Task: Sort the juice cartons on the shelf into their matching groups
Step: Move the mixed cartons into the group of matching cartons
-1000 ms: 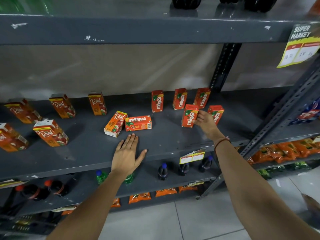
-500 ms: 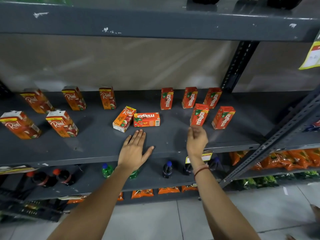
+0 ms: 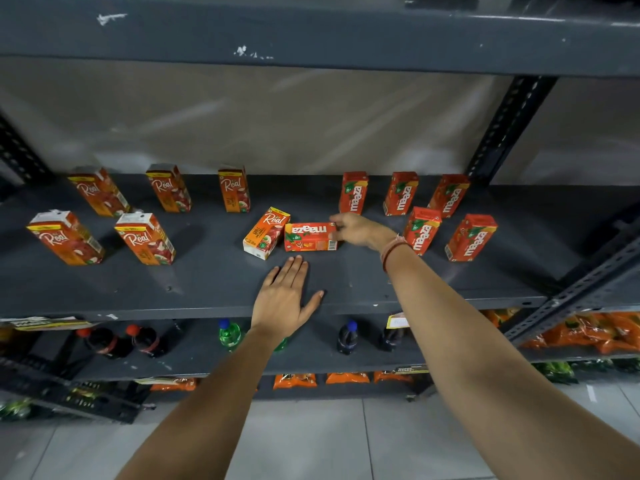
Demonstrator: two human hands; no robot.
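Note:
A red Maaza carton [image 3: 309,236] lies on its side mid-shelf, beside a tilted Real carton [image 3: 266,232]. My right hand [image 3: 353,229] touches the lying Maaza carton's right end, fingers curled around its edge. My left hand [image 3: 286,296] rests flat on the grey shelf [image 3: 207,282] with fingers spread, just in front of both cartons. Several Real cartons [image 3: 145,237] stand upright on the left. Several Maaza cartons [image 3: 422,230] stand upright on the right.
A grey shelf board [image 3: 311,36] hangs overhead. A slotted upright post [image 3: 509,123] stands at the back right. The lower shelf holds soda bottles [image 3: 228,334] and orange snack packets [image 3: 581,332]. Tiled floor lies below.
My right hand left the upright Maaza cartons on the right, drew back, then reached left to the lying Maaza carton. The left hand stayed flat on the shelf.

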